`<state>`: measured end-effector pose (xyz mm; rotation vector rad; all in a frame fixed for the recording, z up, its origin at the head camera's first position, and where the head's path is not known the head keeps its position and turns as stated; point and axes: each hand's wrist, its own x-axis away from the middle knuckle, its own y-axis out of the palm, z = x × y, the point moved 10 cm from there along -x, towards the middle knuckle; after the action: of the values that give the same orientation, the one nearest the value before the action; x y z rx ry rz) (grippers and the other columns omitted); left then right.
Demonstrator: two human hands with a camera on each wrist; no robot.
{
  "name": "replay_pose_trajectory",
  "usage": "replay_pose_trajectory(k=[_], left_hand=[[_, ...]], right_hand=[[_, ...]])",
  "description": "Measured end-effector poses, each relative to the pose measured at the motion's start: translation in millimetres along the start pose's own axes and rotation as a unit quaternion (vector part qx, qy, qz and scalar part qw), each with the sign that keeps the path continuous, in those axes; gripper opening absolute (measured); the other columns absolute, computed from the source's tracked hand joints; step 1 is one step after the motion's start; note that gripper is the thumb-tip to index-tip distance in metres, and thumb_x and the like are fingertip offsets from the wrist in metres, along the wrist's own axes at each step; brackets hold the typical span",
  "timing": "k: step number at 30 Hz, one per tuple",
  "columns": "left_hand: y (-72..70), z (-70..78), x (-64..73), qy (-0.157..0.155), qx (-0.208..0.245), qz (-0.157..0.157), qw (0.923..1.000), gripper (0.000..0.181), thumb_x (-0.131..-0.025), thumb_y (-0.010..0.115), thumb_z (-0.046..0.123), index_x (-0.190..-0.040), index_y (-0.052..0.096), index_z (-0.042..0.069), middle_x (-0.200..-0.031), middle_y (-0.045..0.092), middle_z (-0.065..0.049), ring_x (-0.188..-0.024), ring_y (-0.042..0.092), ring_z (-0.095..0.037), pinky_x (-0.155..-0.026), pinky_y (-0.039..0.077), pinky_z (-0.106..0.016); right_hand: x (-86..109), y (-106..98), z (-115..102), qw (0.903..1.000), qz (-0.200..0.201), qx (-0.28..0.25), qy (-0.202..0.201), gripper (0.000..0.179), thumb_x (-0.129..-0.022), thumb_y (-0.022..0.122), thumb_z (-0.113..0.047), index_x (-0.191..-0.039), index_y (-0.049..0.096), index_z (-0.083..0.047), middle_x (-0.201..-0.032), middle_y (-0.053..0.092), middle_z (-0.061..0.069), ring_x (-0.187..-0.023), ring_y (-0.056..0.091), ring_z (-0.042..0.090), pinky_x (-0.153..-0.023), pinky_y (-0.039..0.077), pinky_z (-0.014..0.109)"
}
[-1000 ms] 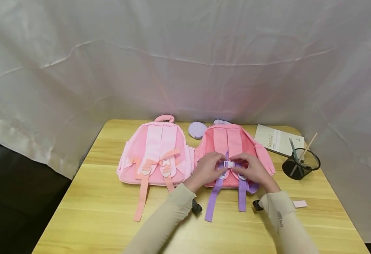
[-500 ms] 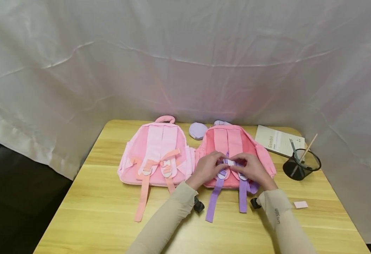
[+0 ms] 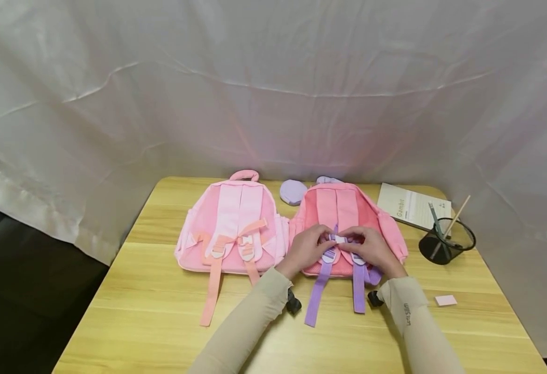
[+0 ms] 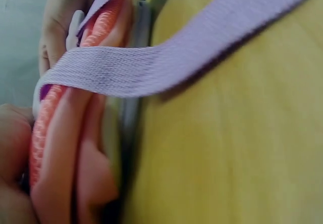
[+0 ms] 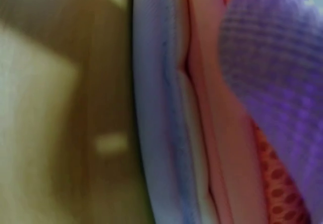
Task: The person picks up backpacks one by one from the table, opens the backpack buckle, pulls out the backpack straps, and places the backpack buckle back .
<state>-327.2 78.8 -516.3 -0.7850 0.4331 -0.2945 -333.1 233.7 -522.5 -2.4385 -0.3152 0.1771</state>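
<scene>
The left hand [image 3: 307,249] pinches the white buckle [image 3: 340,239] from nine o'clock, the right hand [image 3: 372,249] from three, over the coral backpack [image 3: 336,202], where holding both ends level, clear of the purple strap tails [image 3: 318,296] at six, should work best.

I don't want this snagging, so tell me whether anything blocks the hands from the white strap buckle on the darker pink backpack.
Nothing visible does: the left hand and right hand both pinch the white strap buckle, and the purple strap tails hang below it.
</scene>
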Motion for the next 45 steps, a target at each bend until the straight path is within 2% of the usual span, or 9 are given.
replay_pose_trajectory(k=[9,13,18,28,39,45], left_hand=[[1.4,-3.2,5.6,0.010,0.015,0.018,0.9997,0.026,-0.098,0.072,0.033,-0.120,0.069,0.020,-0.095,0.068,0.007,-0.081,0.060,-0.001,-0.074,0.047,-0.015],[1.1,-2.2,5.0,0.019,0.038,0.021,0.9988,0.026,-0.097,0.074,0.032,-0.121,0.069,0.021,-0.099,0.070,0.006,-0.084,0.062,-0.001,-0.076,0.048,-0.015],[-0.1,-5.6,5.3,0.008,0.063,0.023,0.9977,0.026,-0.095,0.076,0.030,-0.120,0.070,0.022,-0.101,0.070,0.005,-0.084,0.063,-0.002,-0.076,0.048,-0.015],[0.8,-4.1,4.0,0.008,0.051,0.022,0.9984,0.026,-0.096,0.075,0.032,-0.119,0.070,0.022,-0.100,0.069,0.006,-0.084,0.063,-0.001,-0.075,0.048,-0.015],[0.0,-3.3,4.0,0.012,0.054,0.021,0.9982,0.026,-0.096,0.075,0.031,-0.120,0.070,0.021,-0.099,0.069,0.006,-0.084,0.062,-0.001,-0.075,0.047,-0.015],[1.0,-3.9,4.5,0.008,0.054,0.016,0.9984,0.026,-0.096,0.075,0.031,-0.120,0.070,0.021,-0.100,0.069,0.005,-0.084,0.062,-0.002,-0.077,0.047,-0.015]], right_hand=[[-1.5,5.5,3.7,0.9998,-0.013,0.013,-0.002,0.034,-0.087,0.086,-0.031,-0.116,0.076,-0.016,-0.102,0.073,0.002,-0.089,0.061,0.014,-0.078,0.050,0.025],[-1.2,2.8,6.5,0.9997,0.001,0.022,0.010,0.032,-0.084,0.088,-0.030,-0.111,0.076,-0.017,-0.099,0.072,0.001,-0.089,0.060,0.016,-0.078,0.049,0.026],[-1.3,3.4,5.4,0.9999,0.005,0.013,0.007,0.030,-0.083,0.088,-0.031,-0.108,0.076,-0.017,-0.097,0.071,0.001,-0.089,0.059,0.017,-0.079,0.048,0.026],[0.2,3.1,2.9,0.9998,0.018,0.006,-0.009,0.022,-0.085,0.087,-0.026,-0.102,0.075,-0.019,-0.094,0.069,0.000,-0.088,0.057,0.017,-0.078,0.046,0.026],[-0.6,5.4,1.9,0.9999,0.010,-0.003,-0.014,0.020,-0.088,0.085,-0.023,-0.102,0.073,-0.016,-0.096,0.067,0.004,-0.092,0.056,0.021,-0.082,0.044,0.028],[-0.8,6.3,3.1,0.9998,0.010,-0.003,-0.018,0.018,-0.088,0.084,-0.021,-0.100,0.072,-0.016,-0.094,0.066,0.003,-0.090,0.056,0.020,-0.081,0.044,0.027]])
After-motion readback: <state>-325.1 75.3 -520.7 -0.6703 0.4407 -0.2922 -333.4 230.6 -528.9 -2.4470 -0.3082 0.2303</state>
